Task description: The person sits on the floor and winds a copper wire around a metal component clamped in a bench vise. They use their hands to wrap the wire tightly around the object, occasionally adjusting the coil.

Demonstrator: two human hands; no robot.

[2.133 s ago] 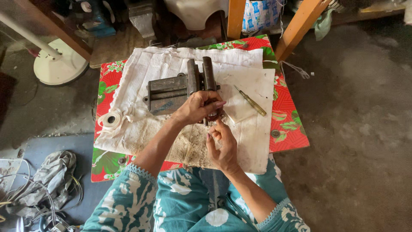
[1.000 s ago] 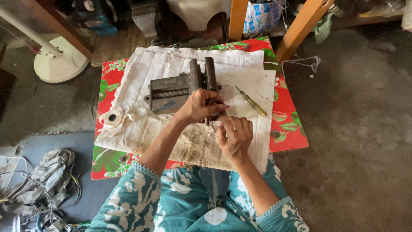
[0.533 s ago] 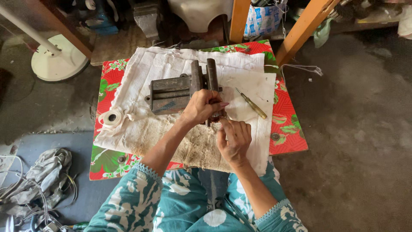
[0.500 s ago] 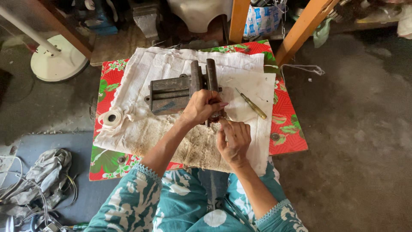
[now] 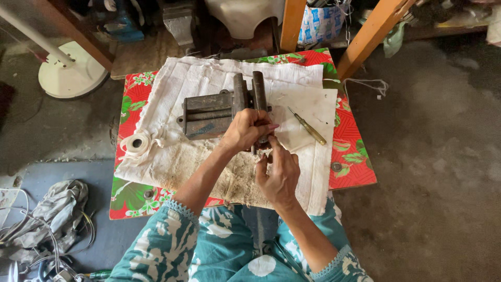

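A grey metal bench vise (image 5: 214,112) lies on a white cloth (image 5: 209,83) spread over a low table with a red flowered cover (image 5: 352,151). My left hand (image 5: 245,130) rests over the near end of the vise jaws (image 5: 250,91) and grips it there. My right hand (image 5: 279,172) is just below, fingers curled up against the vise's underside; what it pinches is hidden. A yellow-handled screwdriver (image 5: 308,127) lies on the cloth to the right of the jaws.
A roll of white tape (image 5: 136,143) sits at the cloth's left edge. Orange wooden legs (image 5: 376,28) stand behind the table. A white round stand base (image 5: 70,75) is at the left, tangled cables and cloth (image 5: 36,230) on the floor at lower left.
My right hand has risen from lower on the cloth up to the vise, beside my left hand. The left hand has stayed on the jaws.
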